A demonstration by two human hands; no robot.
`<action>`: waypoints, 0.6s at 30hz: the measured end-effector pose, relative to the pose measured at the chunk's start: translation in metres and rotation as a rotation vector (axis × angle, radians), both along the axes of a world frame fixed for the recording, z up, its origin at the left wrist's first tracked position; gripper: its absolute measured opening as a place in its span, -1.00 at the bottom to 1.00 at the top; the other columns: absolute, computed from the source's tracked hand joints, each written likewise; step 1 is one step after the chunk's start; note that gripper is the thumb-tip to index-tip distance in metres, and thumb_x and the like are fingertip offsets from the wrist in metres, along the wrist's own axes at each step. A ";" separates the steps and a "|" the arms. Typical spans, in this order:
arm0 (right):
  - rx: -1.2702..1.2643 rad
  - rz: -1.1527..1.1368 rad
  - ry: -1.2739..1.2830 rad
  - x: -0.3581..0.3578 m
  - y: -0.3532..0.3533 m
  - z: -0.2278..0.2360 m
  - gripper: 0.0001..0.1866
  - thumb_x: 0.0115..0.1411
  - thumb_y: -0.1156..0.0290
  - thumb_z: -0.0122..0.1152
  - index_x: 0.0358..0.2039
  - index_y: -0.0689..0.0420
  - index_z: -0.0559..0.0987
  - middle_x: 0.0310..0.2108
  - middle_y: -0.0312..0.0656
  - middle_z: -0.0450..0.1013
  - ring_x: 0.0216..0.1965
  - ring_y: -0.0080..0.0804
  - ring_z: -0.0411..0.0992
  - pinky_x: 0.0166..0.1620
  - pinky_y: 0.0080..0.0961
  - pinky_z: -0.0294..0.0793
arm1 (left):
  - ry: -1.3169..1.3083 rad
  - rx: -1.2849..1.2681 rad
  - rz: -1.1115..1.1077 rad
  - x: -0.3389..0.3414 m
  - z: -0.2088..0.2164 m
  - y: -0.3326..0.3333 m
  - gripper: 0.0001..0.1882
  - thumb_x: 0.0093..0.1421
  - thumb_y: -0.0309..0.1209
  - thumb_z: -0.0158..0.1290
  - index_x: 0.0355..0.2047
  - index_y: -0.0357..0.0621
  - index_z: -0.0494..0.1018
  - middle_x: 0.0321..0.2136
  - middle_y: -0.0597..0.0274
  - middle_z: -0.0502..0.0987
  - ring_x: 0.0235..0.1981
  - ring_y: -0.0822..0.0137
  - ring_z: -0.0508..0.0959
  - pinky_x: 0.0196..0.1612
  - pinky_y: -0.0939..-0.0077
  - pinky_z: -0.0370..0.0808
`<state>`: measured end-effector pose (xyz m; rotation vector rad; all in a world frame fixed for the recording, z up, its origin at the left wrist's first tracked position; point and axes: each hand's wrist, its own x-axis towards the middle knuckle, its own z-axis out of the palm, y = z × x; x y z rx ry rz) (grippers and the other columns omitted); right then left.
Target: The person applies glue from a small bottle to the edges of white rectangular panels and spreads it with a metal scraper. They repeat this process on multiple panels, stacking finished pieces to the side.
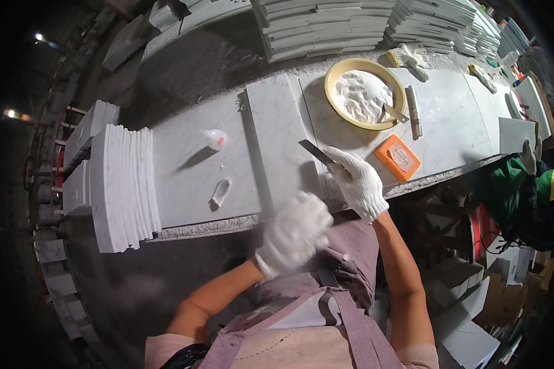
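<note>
My right hand (357,184), in a white knit glove, grips a flat dark strip like a blade (314,151), which points away and to the left. Motion smears my left hand (295,234), gloved alike, at the bench's near edge. Its fingers cannot be made out. Beyond both hands a white marble slab (277,126) lies lengthwise away from me on the marble-topped bench (184,184). An orange box (397,158) is to the right of my right hand. Behind that box stands a yellowish bowl (330,92) of white paste or powder, with a scraper (395,113) in it.
Left on the bench are a small translucent bottle (214,139), a clear scrap (221,192) and upright stacked slabs (123,184). A pale stick (415,111) lies beside the bowl. Loose gloves (411,59) and stacked slabs (326,27) are farther back. Another person's gloved hand (528,157) shows far right.
</note>
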<state>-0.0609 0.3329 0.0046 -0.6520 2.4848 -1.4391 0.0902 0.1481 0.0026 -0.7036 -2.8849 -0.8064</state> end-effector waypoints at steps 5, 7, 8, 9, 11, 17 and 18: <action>0.134 0.068 0.119 -0.017 -0.030 -0.005 -0.61 0.37 0.44 0.19 0.20 0.01 0.65 -0.25 -0.06 0.60 -0.28 -0.07 0.62 -0.17 -0.26 0.59 | 0.482 -0.030 0.329 -0.021 -0.015 -0.022 -0.54 0.10 -0.36 0.28 0.05 -0.16 0.61 0.11 0.10 0.53 0.28 -0.01 0.45 0.35 -0.06 0.43; 0.148 0.083 0.139 -0.019 -0.034 -0.004 -0.62 0.37 0.45 0.20 0.18 0.01 0.66 -0.26 -0.07 0.60 -0.29 -0.07 0.62 -0.19 -0.24 0.59 | 0.425 -0.066 0.339 -0.019 -0.023 -0.023 -0.52 0.06 -0.39 0.29 0.04 -0.14 0.61 0.12 0.11 0.53 0.28 0.00 0.46 0.34 -0.07 0.44; 0.151 0.095 0.134 -0.020 -0.035 -0.004 -0.62 0.37 0.45 0.20 0.17 0.00 0.67 -0.26 -0.07 0.60 -0.29 -0.06 0.61 -0.20 -0.23 0.58 | 0.429 -0.063 0.317 -0.019 -0.027 -0.024 -0.51 0.04 -0.40 0.29 0.04 -0.14 0.62 0.12 0.12 0.53 0.28 0.01 0.46 0.33 -0.08 0.45; 0.178 0.099 0.100 -0.020 -0.035 -0.004 -0.63 0.37 0.44 0.20 0.17 0.00 0.67 -0.26 -0.06 0.59 -0.29 -0.05 0.61 -0.20 -0.22 0.58 | 0.437 -0.079 0.328 -0.017 -0.031 -0.025 -0.52 0.03 -0.41 0.28 0.03 -0.13 0.62 0.12 0.13 0.53 0.27 0.01 0.46 0.32 -0.07 0.46; 0.216 0.136 0.132 -0.020 -0.036 -0.005 -0.63 0.38 0.46 0.18 0.17 0.01 0.67 -0.26 -0.06 0.60 -0.29 -0.05 0.61 -0.21 -0.23 0.59 | 0.462 -0.080 0.330 -0.017 -0.037 -0.026 -0.53 0.03 -0.44 0.28 0.01 -0.13 0.63 0.12 0.13 0.53 0.26 0.02 0.47 0.29 -0.07 0.49; 0.228 0.145 0.210 -0.021 -0.042 -0.008 -0.60 0.36 0.49 0.17 0.17 -0.02 0.67 -0.25 -0.08 0.62 -0.28 -0.06 0.62 -0.22 -0.26 0.60 | 0.508 -0.094 0.341 -0.021 -0.036 -0.025 -0.56 0.02 -0.45 0.27 -0.03 -0.12 0.65 0.11 0.13 0.54 0.23 0.03 0.50 0.25 -0.03 0.53; 0.247 0.132 0.221 -0.021 -0.043 -0.008 -0.60 0.36 0.50 0.16 0.18 -0.02 0.67 -0.25 -0.08 0.62 -0.28 -0.06 0.63 -0.22 -0.27 0.61 | 0.505 -0.101 0.349 -0.021 -0.035 -0.025 -0.56 0.01 -0.44 0.27 -0.03 -0.12 0.65 0.10 0.13 0.54 0.23 0.03 0.50 0.25 -0.03 0.53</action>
